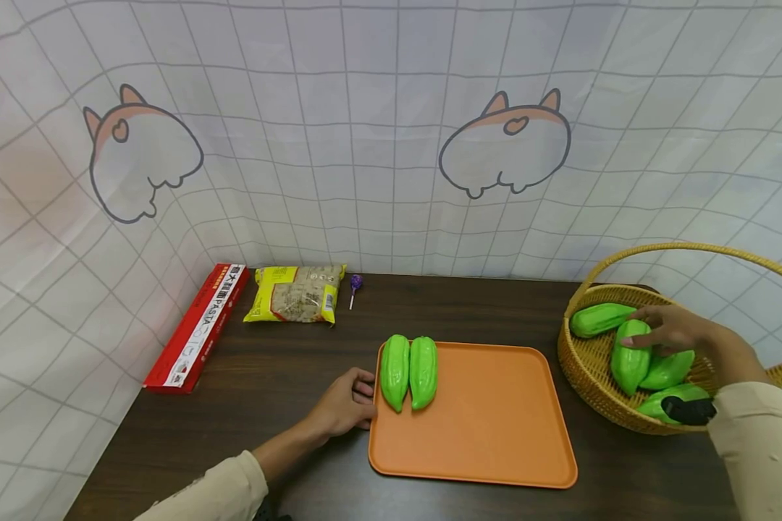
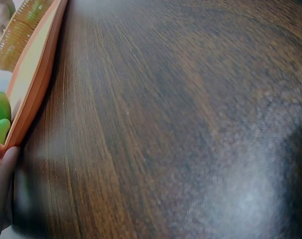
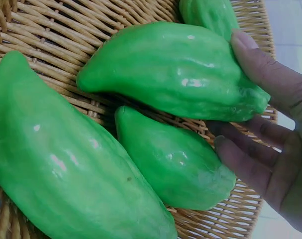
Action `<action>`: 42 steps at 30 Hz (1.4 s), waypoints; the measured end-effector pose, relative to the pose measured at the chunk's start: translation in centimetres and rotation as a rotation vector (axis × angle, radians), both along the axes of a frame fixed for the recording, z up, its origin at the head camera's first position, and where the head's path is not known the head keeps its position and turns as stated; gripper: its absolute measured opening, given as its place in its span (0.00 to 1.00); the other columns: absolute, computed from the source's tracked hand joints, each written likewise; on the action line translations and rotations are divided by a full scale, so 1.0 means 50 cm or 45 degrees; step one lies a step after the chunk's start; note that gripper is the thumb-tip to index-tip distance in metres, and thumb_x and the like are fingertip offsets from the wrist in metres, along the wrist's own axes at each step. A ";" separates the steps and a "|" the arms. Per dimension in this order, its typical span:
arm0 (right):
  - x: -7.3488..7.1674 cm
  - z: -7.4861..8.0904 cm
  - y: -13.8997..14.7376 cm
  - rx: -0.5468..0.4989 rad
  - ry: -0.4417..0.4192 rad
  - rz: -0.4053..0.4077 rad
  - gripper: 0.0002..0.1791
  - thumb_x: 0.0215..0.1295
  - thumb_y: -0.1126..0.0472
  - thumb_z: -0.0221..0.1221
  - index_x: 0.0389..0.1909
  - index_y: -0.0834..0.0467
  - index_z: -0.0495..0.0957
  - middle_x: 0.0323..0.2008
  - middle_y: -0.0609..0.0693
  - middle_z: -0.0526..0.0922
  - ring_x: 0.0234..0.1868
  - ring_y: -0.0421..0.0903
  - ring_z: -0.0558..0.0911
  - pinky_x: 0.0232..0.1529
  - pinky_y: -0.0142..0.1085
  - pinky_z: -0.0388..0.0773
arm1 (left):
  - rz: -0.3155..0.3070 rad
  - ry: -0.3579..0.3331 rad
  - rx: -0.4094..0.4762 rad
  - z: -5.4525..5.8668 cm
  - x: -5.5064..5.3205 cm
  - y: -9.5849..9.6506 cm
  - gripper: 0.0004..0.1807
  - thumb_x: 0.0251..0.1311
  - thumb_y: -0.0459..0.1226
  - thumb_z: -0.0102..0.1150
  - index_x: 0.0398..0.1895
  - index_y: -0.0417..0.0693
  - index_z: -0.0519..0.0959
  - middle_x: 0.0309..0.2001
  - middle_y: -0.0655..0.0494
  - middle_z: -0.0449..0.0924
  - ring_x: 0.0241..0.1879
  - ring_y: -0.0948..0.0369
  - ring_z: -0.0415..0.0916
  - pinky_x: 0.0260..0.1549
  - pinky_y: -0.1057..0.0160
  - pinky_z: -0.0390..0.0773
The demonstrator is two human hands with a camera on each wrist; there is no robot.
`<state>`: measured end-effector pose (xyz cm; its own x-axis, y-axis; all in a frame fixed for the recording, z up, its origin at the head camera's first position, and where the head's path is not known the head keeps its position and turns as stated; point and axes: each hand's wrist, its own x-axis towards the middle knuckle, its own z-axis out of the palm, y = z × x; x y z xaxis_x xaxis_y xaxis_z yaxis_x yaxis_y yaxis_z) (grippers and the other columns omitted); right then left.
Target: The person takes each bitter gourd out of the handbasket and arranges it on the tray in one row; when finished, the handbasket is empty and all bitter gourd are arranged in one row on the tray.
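Observation:
Two ridged green gourds (image 1: 409, 371) lie side by side at the left end of an orange tray (image 1: 482, 434). My left hand (image 1: 345, 405) holds the tray's left edge, with fingertips at the rim in the left wrist view. Over on the right, my right hand (image 1: 674, 333) reaches into a wicker basket (image 1: 576, 369) that contains several similar gourds. Its thumb and fingers grip one end of a green gourd (image 3: 170, 72) in the right wrist view. A smaller-looking gourd (image 3: 173, 159) lies just beneath those fingers, and a larger-looking one (image 3: 66, 164) is nearer the camera.
At the back left are a red pasta box (image 1: 198, 329), a yellow bag (image 1: 296, 293) of dry food and a purple lollipop (image 1: 355, 283). The basket's tall handle (image 1: 684, 247) arches above the right arm. Behind the dark wooden table (image 1: 267, 391) hangs a checked white cloth (image 1: 339, 145).

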<state>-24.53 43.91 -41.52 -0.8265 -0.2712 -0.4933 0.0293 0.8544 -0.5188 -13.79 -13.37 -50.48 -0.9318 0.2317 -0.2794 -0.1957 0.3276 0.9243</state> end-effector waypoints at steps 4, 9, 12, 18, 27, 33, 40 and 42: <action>0.003 0.001 -0.002 -0.012 0.012 -0.002 0.47 0.72 0.47 0.58 0.72 0.78 0.49 0.66 0.89 0.46 0.63 0.80 0.66 0.53 0.56 0.83 | 0.002 -0.001 0.005 0.000 0.000 0.000 0.33 0.46 0.25 0.65 0.60 0.34 0.70 0.46 0.42 0.73 0.38 0.57 0.77 0.28 0.59 0.88; 0.010 0.007 -0.007 -0.034 0.042 -0.028 0.46 0.71 0.47 0.58 0.71 0.78 0.51 0.66 0.89 0.48 0.62 0.78 0.69 0.53 0.56 0.83 | -0.001 0.001 0.017 -0.001 0.001 -0.001 0.33 0.46 0.25 0.64 0.61 0.34 0.70 0.46 0.42 0.73 0.38 0.57 0.78 0.28 0.59 0.88; 0.013 0.013 -0.009 -0.048 0.059 -0.049 0.46 0.71 0.47 0.59 0.71 0.77 0.51 0.66 0.88 0.49 0.59 0.76 0.74 0.53 0.56 0.83 | -0.002 0.006 0.018 -0.002 0.001 -0.001 0.33 0.46 0.25 0.65 0.60 0.34 0.70 0.46 0.42 0.74 0.38 0.57 0.78 0.28 0.59 0.88; 0.014 0.018 -0.010 -0.022 0.142 -0.075 0.47 0.70 0.44 0.59 0.73 0.74 0.52 0.65 0.87 0.53 0.48 0.65 0.84 0.50 0.60 0.82 | 0.000 0.009 0.020 -0.006 0.000 -0.002 0.33 0.45 0.25 0.64 0.60 0.34 0.70 0.46 0.42 0.74 0.38 0.58 0.78 0.28 0.59 0.88; 0.024 0.025 -0.011 -0.021 0.202 -0.096 0.47 0.71 0.43 0.58 0.74 0.72 0.51 0.65 0.84 0.56 0.46 0.63 0.84 0.44 0.55 0.84 | 0.001 0.003 0.019 -0.003 0.001 -0.001 0.33 0.46 0.25 0.65 0.60 0.34 0.70 0.46 0.42 0.73 0.38 0.57 0.78 0.28 0.59 0.88; 0.033 0.031 -0.014 -0.052 0.218 -0.103 0.46 0.72 0.43 0.55 0.76 0.69 0.48 0.69 0.82 0.53 0.47 0.63 0.84 0.45 0.57 0.84 | 0.007 0.003 0.017 -0.001 0.001 0.000 0.33 0.45 0.25 0.65 0.60 0.34 0.71 0.46 0.42 0.74 0.37 0.58 0.77 0.28 0.59 0.88; 0.042 0.038 -0.020 -0.105 0.253 -0.077 0.42 0.74 0.44 0.53 0.77 0.66 0.51 0.71 0.80 0.51 0.44 0.59 0.84 0.44 0.57 0.83 | 0.012 0.003 0.019 0.000 0.002 0.000 0.33 0.45 0.25 0.65 0.60 0.34 0.70 0.46 0.42 0.74 0.37 0.58 0.78 0.27 0.59 0.88; 0.044 0.041 -0.023 -0.119 0.263 -0.073 0.41 0.75 0.44 0.52 0.77 0.65 0.51 0.71 0.80 0.51 0.42 0.56 0.84 0.44 0.56 0.83 | 0.013 0.004 0.017 -0.001 0.001 0.000 0.33 0.45 0.25 0.65 0.60 0.34 0.71 0.46 0.42 0.74 0.37 0.58 0.78 0.27 0.59 0.88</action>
